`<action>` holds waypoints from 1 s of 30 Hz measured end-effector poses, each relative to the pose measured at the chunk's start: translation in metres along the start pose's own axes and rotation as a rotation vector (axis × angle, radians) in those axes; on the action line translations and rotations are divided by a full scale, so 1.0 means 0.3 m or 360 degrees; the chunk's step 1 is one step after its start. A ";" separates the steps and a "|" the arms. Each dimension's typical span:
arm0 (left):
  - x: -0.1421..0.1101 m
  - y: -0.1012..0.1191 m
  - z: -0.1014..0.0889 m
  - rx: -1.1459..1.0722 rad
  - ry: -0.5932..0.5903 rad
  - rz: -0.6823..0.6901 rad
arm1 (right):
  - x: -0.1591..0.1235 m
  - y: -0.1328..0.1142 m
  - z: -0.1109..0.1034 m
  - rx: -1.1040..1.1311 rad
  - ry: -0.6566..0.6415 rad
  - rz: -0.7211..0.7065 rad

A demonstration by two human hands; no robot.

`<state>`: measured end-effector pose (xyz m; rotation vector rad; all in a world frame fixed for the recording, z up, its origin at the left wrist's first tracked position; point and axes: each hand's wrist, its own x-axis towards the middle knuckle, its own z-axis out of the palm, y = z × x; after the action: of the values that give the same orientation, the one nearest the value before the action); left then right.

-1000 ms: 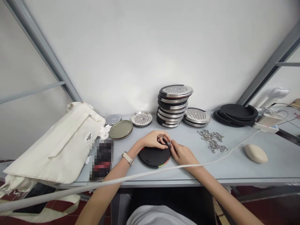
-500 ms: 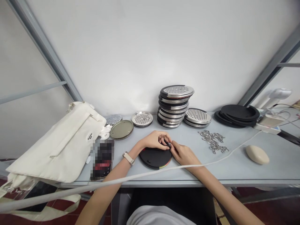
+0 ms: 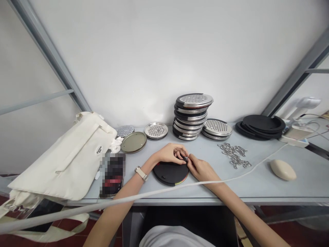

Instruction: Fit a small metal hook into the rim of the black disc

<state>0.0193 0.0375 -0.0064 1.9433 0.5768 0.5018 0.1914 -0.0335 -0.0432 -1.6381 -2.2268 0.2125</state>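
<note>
A round black disc (image 3: 171, 175) lies on the table in front of me, with a red and yellow strip along its near right edge. My left hand (image 3: 172, 153) curls over the disc's far side, its fingertips pinched on a raised black part of the rim. Close against it, my right hand (image 3: 199, 167) pinches a small shiny metal piece (image 3: 185, 158) at that same spot; the fingers hide most of it. To the right lies a loose pile of silver metal hooks (image 3: 233, 154).
Behind my hands stands a tall stack of round graters (image 3: 194, 118), with a lower stack (image 3: 217, 129) beside it. Black round covers (image 3: 262, 125) are piled far right, near a beige oval object (image 3: 282, 169). A white cable (image 3: 154, 195) crosses before my forearms; a cream bag (image 3: 61, 161) lies left.
Almost nothing differs. Both hands stay at the disc's rim with only a slight shift of the fingertips, and the whole view has moved very slightly.
</note>
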 end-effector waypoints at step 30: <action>0.004 -0.010 0.001 -0.0060 0.0002 -0.0033 | -0.004 -0.009 0.002 -0.0142 0.0084 -0.0012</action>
<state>0.0198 0.0390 -0.0091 1.8996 0.5838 0.4972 0.1890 -0.0355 -0.0431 -1.6605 -2.2321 0.0673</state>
